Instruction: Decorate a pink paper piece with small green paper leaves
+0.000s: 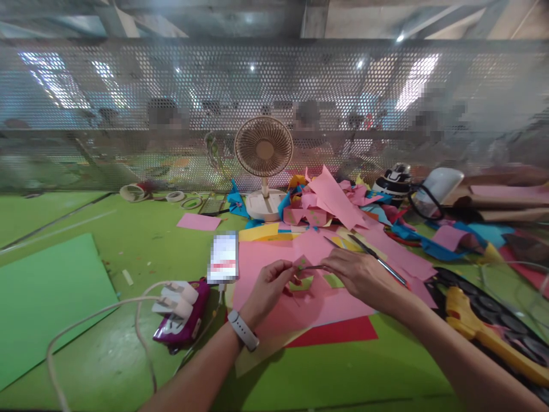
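Pinching a small pink paper piece (302, 261) at its left side: left hand (274, 277), thumb and index fingers brought nearly together on the edge. Position: in front of the fan (263, 150), slightly right of its base, above a large pink sheet (255, 289). Appearance of piece: matte pink, angular at the top, small green spots on its face; lower outline blurs into the pink beneath, so full shape cannot be told. Green patches appear just below it; whether these are paper or gaps showing the surface underneath, cannot tell. Right hand (354, 274), further right of the fan and also in front, has its fingers closed around a slim dark tool (315, 267); the thin end runs left to the piece and appears to meet it. Tool type unclear. Surroundings, fan as reference: heap of paper scraps (338, 197), mostly pink, immediately right; phone (223, 254) in front and to the left, screen lit; red sheet (337, 332) well in front, partly under the pink; yellow glue gun (465, 317) far right and forward, on a black tray (500, 306). All rest on a green counter (309, 380).
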`<state>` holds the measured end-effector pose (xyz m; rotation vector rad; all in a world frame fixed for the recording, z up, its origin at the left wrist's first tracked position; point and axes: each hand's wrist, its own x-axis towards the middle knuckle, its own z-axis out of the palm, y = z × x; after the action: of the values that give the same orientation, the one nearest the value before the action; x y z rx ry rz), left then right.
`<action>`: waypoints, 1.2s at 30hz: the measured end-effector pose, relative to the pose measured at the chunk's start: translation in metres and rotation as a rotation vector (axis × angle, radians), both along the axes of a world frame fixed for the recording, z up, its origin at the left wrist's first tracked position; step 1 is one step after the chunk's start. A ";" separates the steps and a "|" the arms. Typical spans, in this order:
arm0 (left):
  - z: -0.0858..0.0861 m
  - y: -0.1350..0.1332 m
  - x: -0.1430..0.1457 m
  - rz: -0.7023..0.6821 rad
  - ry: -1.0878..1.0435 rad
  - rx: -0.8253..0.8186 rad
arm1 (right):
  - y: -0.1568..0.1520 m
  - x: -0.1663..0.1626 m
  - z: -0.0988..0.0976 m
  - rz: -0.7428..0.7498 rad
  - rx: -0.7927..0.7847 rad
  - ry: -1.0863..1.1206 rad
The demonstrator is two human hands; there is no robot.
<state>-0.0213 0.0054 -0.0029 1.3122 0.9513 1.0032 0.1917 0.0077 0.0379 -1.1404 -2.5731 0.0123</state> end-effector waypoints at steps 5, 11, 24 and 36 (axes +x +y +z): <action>0.000 0.000 0.000 -0.013 -0.042 -0.023 | 0.001 0.001 -0.002 0.014 0.002 0.017; -0.006 0.002 0.001 -0.017 -0.055 -0.035 | 0.000 0.001 -0.002 0.005 -0.001 0.009; -0.007 0.004 0.000 -0.008 -0.059 -0.045 | -0.001 0.002 0.001 0.018 -0.088 0.112; -0.001 -0.001 0.001 -0.009 -0.178 -0.142 | 0.007 -0.020 -0.023 -0.226 -0.425 0.639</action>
<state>-0.0203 0.0040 -0.0041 1.0895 0.8641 1.0091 0.1715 0.0150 0.0146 -1.2957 -1.9066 0.7701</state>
